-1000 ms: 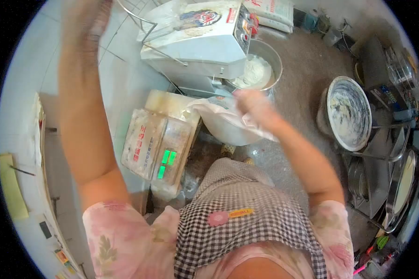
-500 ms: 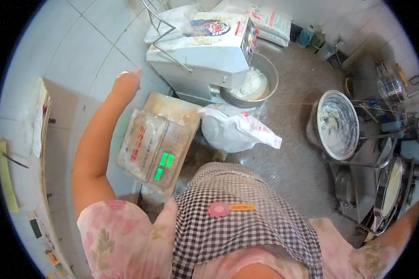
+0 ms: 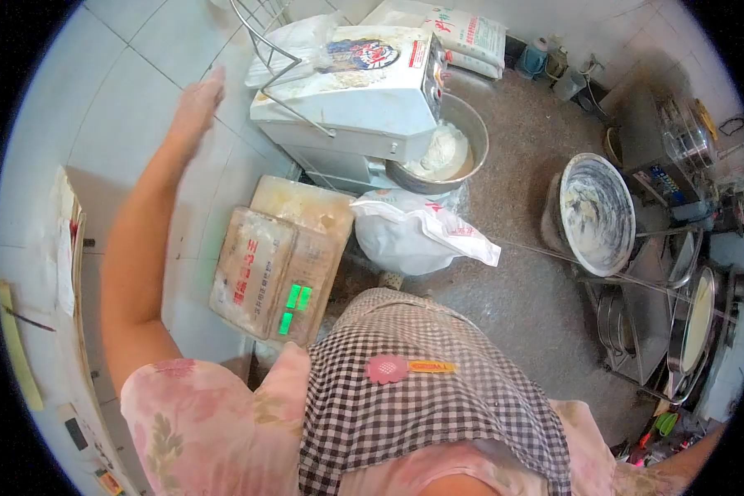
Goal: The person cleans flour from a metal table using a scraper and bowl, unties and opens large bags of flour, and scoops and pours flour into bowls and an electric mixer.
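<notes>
My left hand (image 3: 200, 103) is raised beside the white tiled wall, left of the mixer. Its fingers look stretched out, a little blurred, and I see nothing in them. The white dough mixer (image 3: 351, 87) is the nearest large thing, with its metal bowl (image 3: 481, 157) holding white flour or dough (image 3: 445, 153). Below the hand is a digital scale (image 3: 252, 269) with a green lit display. My right hand lies outside the view; only part of that forearm (image 3: 694, 463) shows at the lower right.
A white plastic sack (image 3: 413, 236) stands between scale and mixer bowl. At the right, a flour-smeared basin (image 3: 601, 215) rests by a metal rack with pans (image 3: 694, 322). Printed sacks (image 3: 467, 37) lie behind the mixer. A wire frame (image 3: 264, 50) juts out above it.
My left hand has moved up and left, and its fingers have straightened. The right forearm has dropped lower toward the edge of the view. The camera view has shifted slightly.
</notes>
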A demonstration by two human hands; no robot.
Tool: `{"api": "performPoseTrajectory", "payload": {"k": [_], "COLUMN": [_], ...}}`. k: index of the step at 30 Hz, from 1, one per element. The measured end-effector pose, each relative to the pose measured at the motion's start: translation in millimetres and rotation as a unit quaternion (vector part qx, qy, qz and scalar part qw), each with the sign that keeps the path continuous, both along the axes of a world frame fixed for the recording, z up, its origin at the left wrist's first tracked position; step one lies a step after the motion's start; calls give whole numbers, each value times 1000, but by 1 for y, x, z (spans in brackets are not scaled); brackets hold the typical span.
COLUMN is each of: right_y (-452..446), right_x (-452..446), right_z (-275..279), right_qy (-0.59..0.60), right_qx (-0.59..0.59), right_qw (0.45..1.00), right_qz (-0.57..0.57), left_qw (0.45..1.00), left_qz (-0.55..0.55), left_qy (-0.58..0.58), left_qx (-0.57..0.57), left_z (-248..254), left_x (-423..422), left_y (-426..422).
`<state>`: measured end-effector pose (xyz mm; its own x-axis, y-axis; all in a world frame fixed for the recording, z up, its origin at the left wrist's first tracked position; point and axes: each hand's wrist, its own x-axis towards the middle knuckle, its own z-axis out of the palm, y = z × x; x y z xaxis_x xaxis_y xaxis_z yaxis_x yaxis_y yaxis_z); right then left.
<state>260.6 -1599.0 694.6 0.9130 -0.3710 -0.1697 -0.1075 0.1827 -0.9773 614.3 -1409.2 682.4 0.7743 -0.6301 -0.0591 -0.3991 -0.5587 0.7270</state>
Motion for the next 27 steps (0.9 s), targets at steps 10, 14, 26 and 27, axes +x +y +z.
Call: {"api": "performPoseTrajectory", "payload": {"k": [10, 14, 26, 27], "right_y": [-72, -110, -49, -62], "right_x": [-49, 36, -44, -51], "right_z": [92, 92, 142, 154], "right_qy": [-73, -3, -116, -121], "right_qx": [-116, -130, -112, -137], "right_qw": [985, 978, 986, 981], "right_qz": [-108, -165, -47, -59], "left_qw": [937, 829, 778, 789], "left_qz": [24, 84, -214, -232], "left_qy": [215, 458, 383, 351], "left_qx": [-274, -310, -450, -449], "left_z": [-57, -69, 70, 81], "left_x": [-74, -22, -81, -95], "left_y": [-23, -93, -39, -41]}}
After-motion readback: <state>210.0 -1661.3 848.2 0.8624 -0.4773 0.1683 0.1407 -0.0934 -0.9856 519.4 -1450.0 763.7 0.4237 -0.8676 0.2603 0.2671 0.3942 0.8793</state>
